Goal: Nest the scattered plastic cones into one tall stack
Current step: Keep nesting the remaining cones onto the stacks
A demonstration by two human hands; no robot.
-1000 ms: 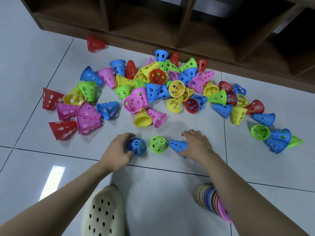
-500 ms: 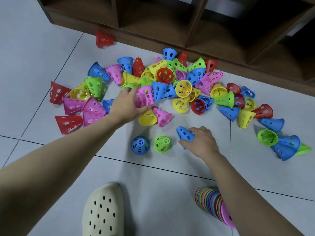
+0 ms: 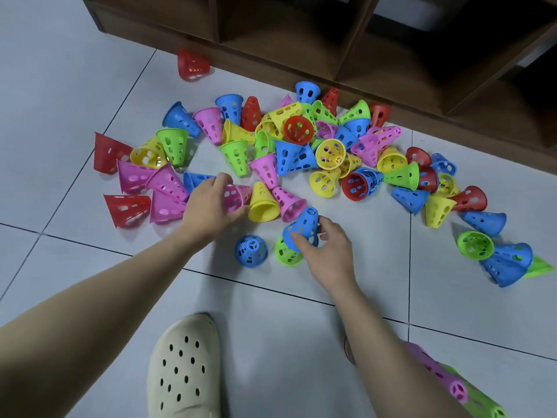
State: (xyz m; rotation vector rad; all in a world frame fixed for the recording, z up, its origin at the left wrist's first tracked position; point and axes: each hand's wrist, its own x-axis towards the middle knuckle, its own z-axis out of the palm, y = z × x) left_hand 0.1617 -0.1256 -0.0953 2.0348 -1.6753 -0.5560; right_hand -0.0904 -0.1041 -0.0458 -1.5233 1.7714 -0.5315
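Note:
Many perforated plastic cones in red, blue, green, yellow and pink lie scattered on the tiled floor. My left hand [image 3: 211,206] grips a pink cone [image 3: 236,197] lying on its side beside a yellow cone [image 3: 262,203]. My right hand [image 3: 327,251] holds a blue cone [image 3: 303,226] tilted just above an upright green cone [image 3: 284,254]. Another blue cone [image 3: 251,251] stands upright to the left of the green one. A stack of nested cones [image 3: 452,384] lies at the lower right, partly hidden by my right forearm.
A dark wooden shelf unit [image 3: 301,46] runs along the back, with a lone red cone [image 3: 193,65] at its foot. A cream perforated clog [image 3: 184,369] is at the bottom centre. A separate cluster of blue and green cones [image 3: 497,254] lies at the right.
My left hand left the standing blue cone, reached into the pile and took hold of a pink cone. My right hand lifted its blue cone and carried it left over the green cone.

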